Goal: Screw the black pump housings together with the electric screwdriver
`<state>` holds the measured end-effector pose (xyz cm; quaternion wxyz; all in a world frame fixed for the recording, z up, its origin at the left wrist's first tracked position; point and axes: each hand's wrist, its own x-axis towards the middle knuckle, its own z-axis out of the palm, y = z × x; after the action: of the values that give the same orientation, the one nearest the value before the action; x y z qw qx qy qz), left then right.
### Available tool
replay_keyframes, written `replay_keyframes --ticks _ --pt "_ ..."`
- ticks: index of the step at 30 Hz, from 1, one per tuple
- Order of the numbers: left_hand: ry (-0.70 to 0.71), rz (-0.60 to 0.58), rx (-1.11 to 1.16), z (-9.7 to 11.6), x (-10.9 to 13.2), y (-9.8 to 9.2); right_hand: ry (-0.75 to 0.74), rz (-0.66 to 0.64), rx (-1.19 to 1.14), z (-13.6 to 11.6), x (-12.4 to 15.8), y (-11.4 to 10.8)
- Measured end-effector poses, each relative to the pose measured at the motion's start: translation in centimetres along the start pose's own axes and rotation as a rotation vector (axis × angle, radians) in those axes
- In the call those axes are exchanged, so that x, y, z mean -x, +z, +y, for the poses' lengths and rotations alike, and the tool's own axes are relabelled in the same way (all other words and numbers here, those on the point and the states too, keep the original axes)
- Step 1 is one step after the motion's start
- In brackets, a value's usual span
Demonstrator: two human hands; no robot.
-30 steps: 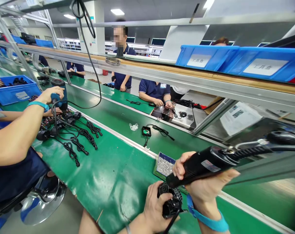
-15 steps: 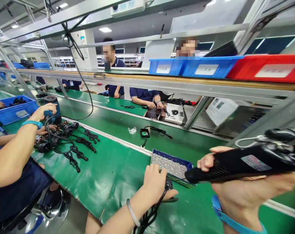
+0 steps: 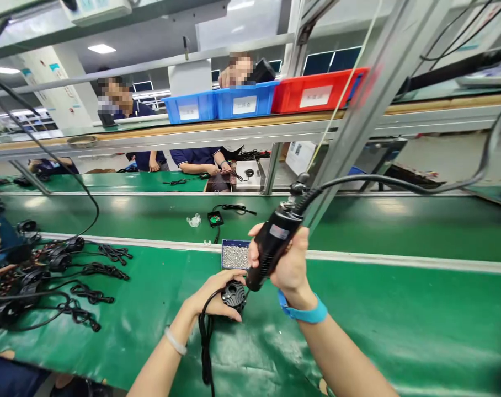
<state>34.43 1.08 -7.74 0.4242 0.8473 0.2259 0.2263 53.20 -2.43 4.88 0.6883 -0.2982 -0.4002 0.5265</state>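
Observation:
My left hand (image 3: 216, 293) grips a round black ribbed part (image 3: 234, 295) on the green mat, fingers along its far side and thumb along its near side. A bundled black cable (image 3: 206, 344) hangs from that part toward me. My right hand (image 3: 289, 264) is wrapped round a black electric screwdriver (image 3: 271, 248), tilted with its nose down to the left. Its tip reaches the right side of the round part; whether it touches a screw I cannot make out. Partly hidden behind the screwdriver is a blue tray of small silvery screws (image 3: 235, 256).
Several black parts with bundled cables (image 3: 60, 264) lie to the left, near another person's hand. A small open black box (image 3: 214, 219) and a clear plastic scrap (image 3: 193, 220) lie beyond the white rail. Blue bins (image 3: 244, 102) and a red bin (image 3: 316, 92) stand on the shelf.
My view has swung to the right. The screwdriver has come from the right, over beside the round part, and now points down at it. My left hand still holds the part.

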Motion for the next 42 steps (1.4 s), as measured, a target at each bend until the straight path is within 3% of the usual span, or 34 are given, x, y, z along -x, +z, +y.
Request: replay_keyframes --ticks 5,15,26,35,39,42 --pt "-0.065 0.04 -0.052 0.1 -0.1 0.8 0.054 -0.12 -0.027 1.3 0.0 -0.1" --pt "-0.142 0.151 -0.162 0.2 0.3 1.9 0.069 -0.217 -0.058 2.1 0.1 0.2" --pt "-0.107 0.237 -0.182 -0.5 0.5 2.9 0.085 -0.323 -0.024 3.4 0.9 0.7" --pt "-0.128 0.22 -0.111 1.2 0.0 2.3 0.016 -0.18 -0.069 2.3 1.0 0.1" --pt "-0.159 0.157 -0.099 1.6 -0.2 2.0 -0.009 0.084 0.056 2.2 -0.5 -3.1" --pt "-0.14 0.151 -0.112 1.0 -0.1 1.9 -0.016 0.159 0.23 3.8 -1.0 -6.7"
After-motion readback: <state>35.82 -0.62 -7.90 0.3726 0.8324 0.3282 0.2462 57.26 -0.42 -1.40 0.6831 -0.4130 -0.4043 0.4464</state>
